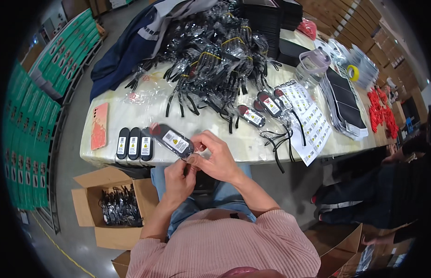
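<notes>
In front of me, at the near table edge, a black oblong device (175,142) with a white label and a yellow warning triangle is held tilted; it appears to be in a clear plastic bag. My left hand (179,176) pinches its lower end from below. Closed on the same end from the right is my right hand (216,156); what exactly lies between the fingertips is hidden. To the left, several similar labelled devices (134,144) lie in a row. Further right are more bagged, labelled devices (270,104) with black straps.
A large heap of bagged black devices (208,69) covers the table's middle. Label sheets (313,132) and a clear bottle (312,67) are on the right, a phone (99,126) on the left. An open carton (114,236) stands below. A person (364,194) stands at right.
</notes>
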Tool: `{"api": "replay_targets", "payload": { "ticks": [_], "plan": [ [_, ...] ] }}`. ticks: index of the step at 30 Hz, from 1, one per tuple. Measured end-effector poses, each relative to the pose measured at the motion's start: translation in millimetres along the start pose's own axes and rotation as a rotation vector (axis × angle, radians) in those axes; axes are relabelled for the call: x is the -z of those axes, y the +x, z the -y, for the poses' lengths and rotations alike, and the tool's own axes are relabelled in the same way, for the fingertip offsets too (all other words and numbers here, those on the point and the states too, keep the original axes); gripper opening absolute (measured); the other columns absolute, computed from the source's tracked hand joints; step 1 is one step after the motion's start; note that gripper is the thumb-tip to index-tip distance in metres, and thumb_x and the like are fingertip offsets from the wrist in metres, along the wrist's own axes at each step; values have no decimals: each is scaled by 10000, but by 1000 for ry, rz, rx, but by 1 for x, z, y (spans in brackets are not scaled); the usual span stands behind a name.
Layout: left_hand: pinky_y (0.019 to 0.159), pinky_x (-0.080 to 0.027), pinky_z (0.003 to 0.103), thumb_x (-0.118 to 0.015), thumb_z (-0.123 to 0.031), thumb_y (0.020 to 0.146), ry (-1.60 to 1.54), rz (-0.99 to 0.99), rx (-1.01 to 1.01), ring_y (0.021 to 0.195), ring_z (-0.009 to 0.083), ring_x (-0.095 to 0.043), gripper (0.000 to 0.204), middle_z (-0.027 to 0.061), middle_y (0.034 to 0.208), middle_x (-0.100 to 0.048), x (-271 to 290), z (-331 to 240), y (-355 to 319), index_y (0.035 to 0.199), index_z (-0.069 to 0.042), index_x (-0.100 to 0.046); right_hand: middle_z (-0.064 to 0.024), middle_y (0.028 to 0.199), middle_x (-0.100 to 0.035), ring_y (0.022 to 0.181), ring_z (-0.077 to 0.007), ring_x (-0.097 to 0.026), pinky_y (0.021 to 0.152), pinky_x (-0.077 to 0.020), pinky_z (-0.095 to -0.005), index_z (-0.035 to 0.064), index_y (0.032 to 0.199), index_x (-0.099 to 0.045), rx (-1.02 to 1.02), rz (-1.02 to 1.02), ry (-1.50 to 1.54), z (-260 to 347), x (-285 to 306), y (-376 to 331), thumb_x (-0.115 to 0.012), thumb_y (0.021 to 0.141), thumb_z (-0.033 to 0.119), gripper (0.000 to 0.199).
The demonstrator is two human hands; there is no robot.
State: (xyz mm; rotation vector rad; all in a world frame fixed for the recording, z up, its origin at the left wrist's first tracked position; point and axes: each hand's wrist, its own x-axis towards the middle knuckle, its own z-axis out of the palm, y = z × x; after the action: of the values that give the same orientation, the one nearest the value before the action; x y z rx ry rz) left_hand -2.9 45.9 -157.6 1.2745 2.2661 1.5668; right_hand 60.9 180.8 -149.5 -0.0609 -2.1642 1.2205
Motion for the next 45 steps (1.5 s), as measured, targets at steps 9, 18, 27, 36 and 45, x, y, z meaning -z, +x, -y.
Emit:
{"api": "replay_targets", "payload": {
  "ticks": [9,18,27,36,45],
  "plan": [
    [573,-476,289,-638,-52,776,-66,91,-167,625,249,-618,121,128,724,-624,-7,-11,-5,882,0,-614,-97,893,-653,759,-134,-615,680,-481,-255,-3,973,-643,-120,-130,78,25,35,-12,-586,782,22,200],
    [759,-470,335,-659,-54,745,264,-235,-81,867,267,-608,236,120,924,-631,55,36,12,972,-14,-609,-106,951,-610,844,-192,-595,745,-455,-289,-14,908,-595,-251,-387,-371,-56,132,-12,-521,776,-60,158],
    [1025,-223,506,-666,-104,706,809,-124,-67,1174,296,-416,482,119,1217,-501,62,51,-13,1161,-50,-518,-153,1023,-580,928,-316,-550,826,-409,-394,14,1013,-590,84,-270,-664,-9,42,1,-540,740,-9,278],
    [1013,-276,472,-593,-89,776,524,-180,57,1063,307,-500,367,136,1106,-562,65,54,-19,1135,-39,-535,-130,865,-575,816,-280,-549,729,-391,-384,46,1007,-570,54,134,-568,-11,-104,52,-648,732,242,346],
    [903,-408,379,-613,-180,784,546,-417,-10,1009,324,-552,382,167,1051,-599,110,74,65,1120,-13,-542,-167,919,-549,805,-305,-560,687,-429,-396,22,1154,-471,-22,163,-520,-17,-114,64,-617,714,197,495]
  ]
}}
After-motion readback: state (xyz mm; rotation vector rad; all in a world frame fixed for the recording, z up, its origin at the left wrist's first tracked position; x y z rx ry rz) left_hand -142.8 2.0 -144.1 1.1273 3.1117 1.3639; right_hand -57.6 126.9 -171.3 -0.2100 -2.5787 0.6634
